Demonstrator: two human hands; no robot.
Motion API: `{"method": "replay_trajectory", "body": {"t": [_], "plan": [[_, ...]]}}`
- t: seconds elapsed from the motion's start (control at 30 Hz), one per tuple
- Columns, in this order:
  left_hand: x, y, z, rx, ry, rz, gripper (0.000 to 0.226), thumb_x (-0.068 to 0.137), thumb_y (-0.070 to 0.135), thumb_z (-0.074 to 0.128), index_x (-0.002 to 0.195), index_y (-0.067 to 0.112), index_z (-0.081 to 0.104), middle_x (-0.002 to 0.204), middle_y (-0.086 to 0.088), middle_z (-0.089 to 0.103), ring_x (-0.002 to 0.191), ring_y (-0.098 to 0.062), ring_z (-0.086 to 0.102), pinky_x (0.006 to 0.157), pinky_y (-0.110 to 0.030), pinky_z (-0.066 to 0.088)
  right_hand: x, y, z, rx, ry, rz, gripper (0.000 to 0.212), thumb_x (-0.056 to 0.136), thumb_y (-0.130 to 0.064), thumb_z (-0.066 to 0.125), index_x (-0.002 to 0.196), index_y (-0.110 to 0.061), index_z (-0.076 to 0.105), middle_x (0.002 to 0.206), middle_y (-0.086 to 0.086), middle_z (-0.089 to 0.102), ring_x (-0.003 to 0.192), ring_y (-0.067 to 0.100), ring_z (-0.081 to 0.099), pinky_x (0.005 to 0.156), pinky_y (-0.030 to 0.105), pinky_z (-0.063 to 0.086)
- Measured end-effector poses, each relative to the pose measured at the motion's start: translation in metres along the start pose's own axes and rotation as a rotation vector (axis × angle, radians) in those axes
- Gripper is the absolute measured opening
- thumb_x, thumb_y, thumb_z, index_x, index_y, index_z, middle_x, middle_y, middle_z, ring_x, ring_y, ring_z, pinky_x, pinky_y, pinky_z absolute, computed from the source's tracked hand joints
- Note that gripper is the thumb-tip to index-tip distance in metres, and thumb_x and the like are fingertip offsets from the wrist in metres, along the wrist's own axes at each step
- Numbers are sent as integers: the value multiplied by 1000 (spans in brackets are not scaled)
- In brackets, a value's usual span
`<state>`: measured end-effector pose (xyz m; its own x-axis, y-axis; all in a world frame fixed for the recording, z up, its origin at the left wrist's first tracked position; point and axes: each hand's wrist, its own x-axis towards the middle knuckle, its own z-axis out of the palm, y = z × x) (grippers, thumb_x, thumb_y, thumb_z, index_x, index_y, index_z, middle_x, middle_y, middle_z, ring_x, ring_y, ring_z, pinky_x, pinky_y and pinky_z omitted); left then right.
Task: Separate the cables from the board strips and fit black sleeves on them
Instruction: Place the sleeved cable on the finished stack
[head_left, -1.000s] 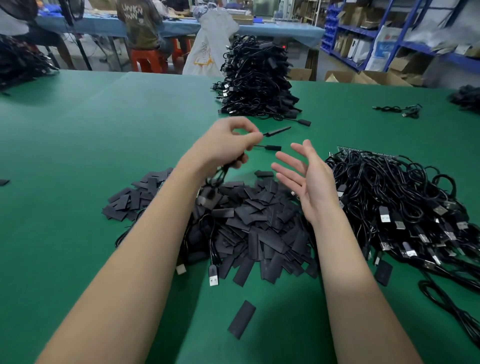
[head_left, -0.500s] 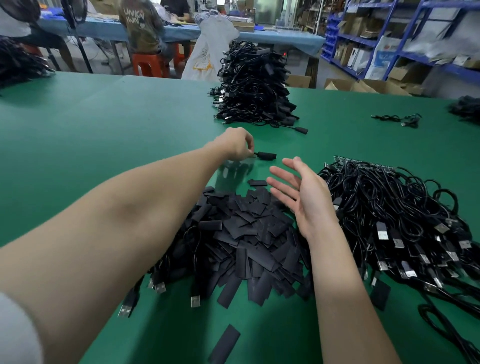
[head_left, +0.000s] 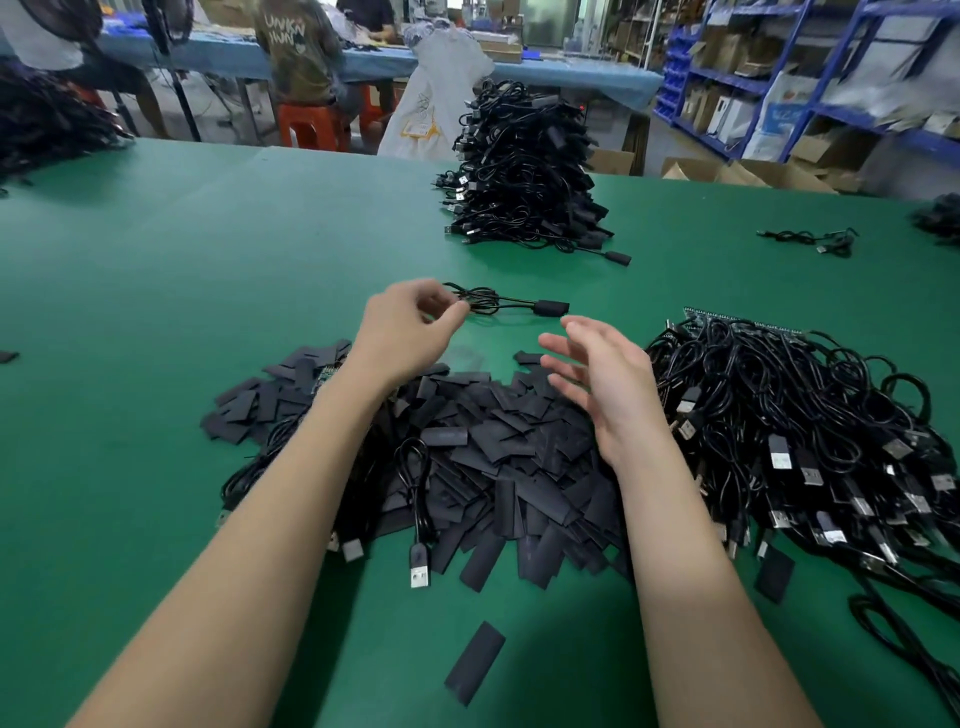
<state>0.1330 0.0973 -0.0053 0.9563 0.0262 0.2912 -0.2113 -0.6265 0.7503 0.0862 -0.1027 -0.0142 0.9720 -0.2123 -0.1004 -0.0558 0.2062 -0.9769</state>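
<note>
1. Since a moment ago, the left hand (head_left: 410, 325) has pulled back from the sleeved cable (head_left: 506, 304), fingers loosely curled, empty.
2. Right hand (head_left: 602, 374) spread open, just nearer than that cable.
3. Risk: either forearm sweeping the black sleeves (head_left: 493, 447) nearer still, scattering them.

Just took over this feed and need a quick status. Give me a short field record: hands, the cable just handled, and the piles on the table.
left hand: fingers loosely curled beside the sleeved cable, whether touching it unclear
right hand: open, empty, above the sleeve pile
sleeved cable: lying on the green table, black sleeve on its right end
sleeve pile: loose black sleeves in front of the person
unsleeved cables: tangled heap on the right, board strip at its far edge
finished stack: far centre of the table
</note>
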Motion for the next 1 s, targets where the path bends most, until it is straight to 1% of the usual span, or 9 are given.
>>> {"method": "replay_trajectory", "body": {"t": [0.1,0.2,0.33,0.43,0.57,0.7,0.8,0.87,1.0], "plan": [[-19,-12,-13,51,28,-6,20,94,36,64,81,22,71,76,13,69,74,-7,65,70,-21,48,-2,3,6,-95,-12,-23,12,101,-21,59,106,-18,70,89,-4,80,75,9,70,59,18,54],[-25,-22,-21,149,-4,27,26,97,34,60,77,20,67,70,13,64,72,-15,61,75,-30,49,-4,4,13,-160,-33,-48,12,100,-20,60,105,-17,71,88,-4,79,74,8,68,58,17,52],[-25,-37,-29,307,-33,63,30,102,36,53,85,15,67,79,3,66,94,-30,54,83,-41,48,-8,6,24,-218,-77,-75,12,100,-21,60,104,-20,71,88,-6,79,75,7,68,57,15,50],[-27,-48,-31,505,-40,23,34,104,40,46,81,18,60,86,-2,58,104,-32,46,86,-43,41,-10,8,31,-246,-109,-78,12,100,-21,60,103,-21,71,89,-7,79,76,6,68,59,17,51],[-27,-52,-30,539,-28,1,38,104,42,44,81,18,63,87,0,53,105,-29,44,85,-40,33,-12,9,37,-287,-142,-109,11,99,-23,61,102,-24,71,89,-9,79,77,5,69,63,22,51],[-25,-40,-31,461,-27,47,43,106,39,40,69,20,52,75,3,48,89,-24,43,85,-41,32,-16,14,46,-300,-203,-136,4,96,-21,68,98,-21,72,86,-6,79,74,5,70,58,16,51],[-25,-24,-33,383,-47,137,47,105,34,43,61,20,34,61,3,41,69,-28,44,66,-36,31,-23,19,59,-224,-284,-116,7,89,-15,77,94,-13,73,79,3,78,72,11,71,62,20,56],[-25,-13,-33,294,-50,190,48,104,32,46,60,19,33,55,1,39,61,-25,40,58,-36,25,-26,19,66,-196,-310,-79,13,85,-13,82,94,-11,72,74,1,76,68,12,70,68,24,60],[-25,-1,-29,141,-38,238,56,104,40,49,56,15,37,48,1,33,50,-18,31,53,-36,27,-29,13,65,-11,-301,57,17,80,-2,83,90,-6,70,71,-1,75,63,9,70,65,17,58]]}}
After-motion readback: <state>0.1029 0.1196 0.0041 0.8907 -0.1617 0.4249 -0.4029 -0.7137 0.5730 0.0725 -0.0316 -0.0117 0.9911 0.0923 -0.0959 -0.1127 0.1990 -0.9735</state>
